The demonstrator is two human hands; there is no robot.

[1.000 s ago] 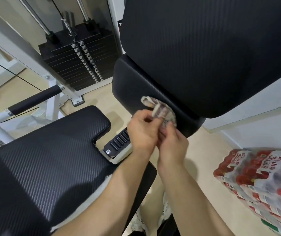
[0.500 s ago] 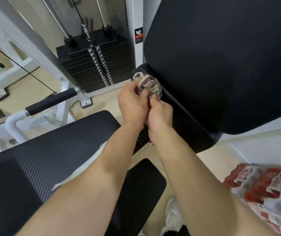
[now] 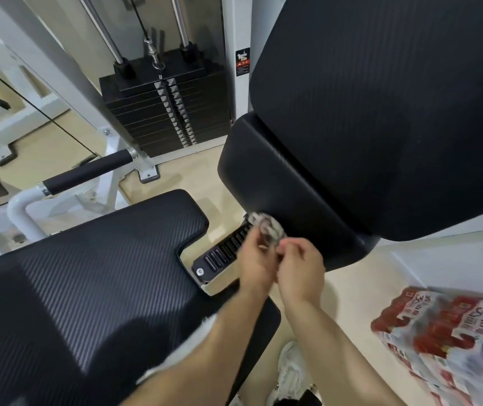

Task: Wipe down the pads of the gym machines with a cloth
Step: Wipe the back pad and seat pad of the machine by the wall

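A small bunched patterned cloth [image 3: 268,230] is pressed against the lower side edge of the black back pad [image 3: 381,112], on its smooth side panel [image 3: 263,171]. My left hand [image 3: 256,265] and my right hand [image 3: 300,268] are side by side just below the cloth, and both pinch it with their fingertips. The black ribbed seat pad [image 3: 88,273] lies to the left, under my left forearm. A black notched adjuster bar [image 3: 222,254] sits between the seat pad and the back pad, partly hidden by my left hand.
A black weight stack [image 3: 164,112] with guide rods stands behind. A white frame arm with a black foam grip [image 3: 88,171] runs at the left. A shrink-wrapped pack of red bottles [image 3: 454,341] lies on the floor at right. My white shoe [image 3: 291,373] shows below.
Both hands and the cloth have moved down along the back pad's side edge, from near its upper corner to its lower part. The camera view has shifted too.
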